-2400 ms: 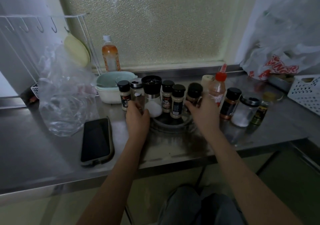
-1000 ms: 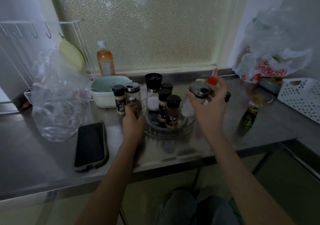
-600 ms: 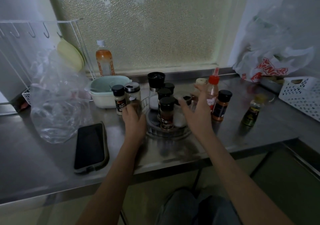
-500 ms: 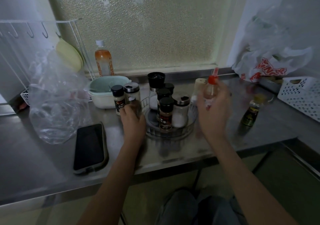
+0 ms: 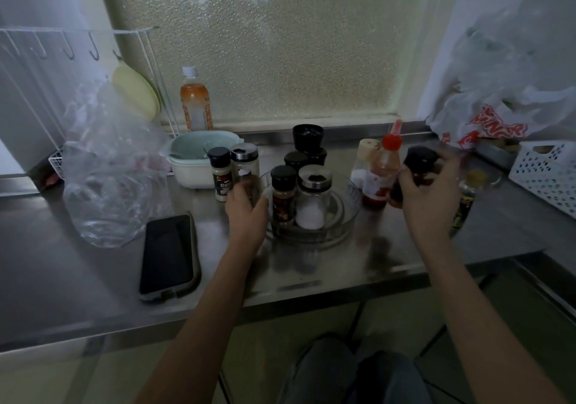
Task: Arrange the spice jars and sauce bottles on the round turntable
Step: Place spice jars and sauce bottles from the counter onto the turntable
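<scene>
The clear round turntable stands on the steel counter and holds a salt jar, a black-capped spice jar, further dark-capped jars and a black grinder behind. My left hand grips the turntable's left rim. My right hand is lifted to the right of the turntable, closed around a dark black-capped spice jar. A red-capped sauce bottle and a pale-lidded shaker stand between turntable and right hand. Two jars stand left of the turntable.
A phone lies at front left beside a crumpled clear bag. A pale bowl and orange drink bottle sit behind. A small dark bottle, white basket and plastic shopping bag are at right.
My right hand set a steel-lidded salt jar on the turntable, then reached right and picked up the dark black-capped jar. My left hand stayed on the turntable's rim.
</scene>
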`<action>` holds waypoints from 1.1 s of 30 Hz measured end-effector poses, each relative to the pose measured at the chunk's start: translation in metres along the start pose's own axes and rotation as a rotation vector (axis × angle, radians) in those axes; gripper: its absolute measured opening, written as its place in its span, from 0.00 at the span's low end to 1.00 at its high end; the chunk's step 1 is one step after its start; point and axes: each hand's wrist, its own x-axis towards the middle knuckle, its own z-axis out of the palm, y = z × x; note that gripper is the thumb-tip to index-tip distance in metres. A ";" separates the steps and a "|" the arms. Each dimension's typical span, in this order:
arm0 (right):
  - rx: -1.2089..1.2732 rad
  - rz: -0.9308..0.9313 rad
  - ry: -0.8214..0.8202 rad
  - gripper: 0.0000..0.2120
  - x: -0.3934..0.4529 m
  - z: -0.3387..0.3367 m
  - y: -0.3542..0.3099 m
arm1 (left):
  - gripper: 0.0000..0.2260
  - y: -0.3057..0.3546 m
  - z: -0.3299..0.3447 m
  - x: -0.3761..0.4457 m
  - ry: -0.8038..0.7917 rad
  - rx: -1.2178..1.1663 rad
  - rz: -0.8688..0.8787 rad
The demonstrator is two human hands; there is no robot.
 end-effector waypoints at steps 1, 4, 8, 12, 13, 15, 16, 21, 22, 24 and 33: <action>0.037 -0.038 -0.013 0.19 -0.003 -0.001 -0.012 | 0.14 0.000 0.000 -0.001 0.042 0.030 0.011; 0.083 -0.101 -0.203 0.20 -0.013 0.013 -0.035 | 0.11 -0.003 -0.001 -0.001 0.078 0.063 0.042; 0.060 -0.117 -0.415 0.18 -0.036 0.044 -0.025 | 0.09 -0.005 -0.003 -0.002 0.061 0.002 0.014; 0.072 -0.068 -0.467 0.19 -0.046 0.056 -0.017 | 0.10 -0.001 -0.003 -0.003 0.010 -0.072 -0.007; 0.091 -0.076 -0.488 0.20 -0.046 0.055 -0.018 | 0.13 0.000 -0.002 -0.003 -0.004 -0.079 -0.006; 0.121 -0.068 -0.491 0.21 -0.040 0.051 -0.017 | 0.15 -0.001 -0.001 -0.003 0.010 -0.062 0.029; 0.119 -0.062 -0.434 0.21 -0.034 0.048 -0.016 | 0.14 -0.004 0.000 -0.003 0.045 -0.023 0.059; -0.009 0.041 -0.060 0.28 0.014 0.040 0.011 | 0.08 -0.006 -0.004 -0.006 0.147 0.094 0.060; -0.054 0.098 -0.084 0.32 0.024 0.043 0.020 | 0.08 -0.004 -0.004 -0.007 0.126 0.101 0.049; -0.119 0.209 -0.193 0.37 0.037 0.051 0.033 | 0.07 -0.003 -0.004 -0.009 0.100 0.119 0.057; 0.028 0.087 -0.060 0.24 0.025 0.048 0.030 | 0.03 -0.014 -0.001 0.004 0.002 0.007 -0.023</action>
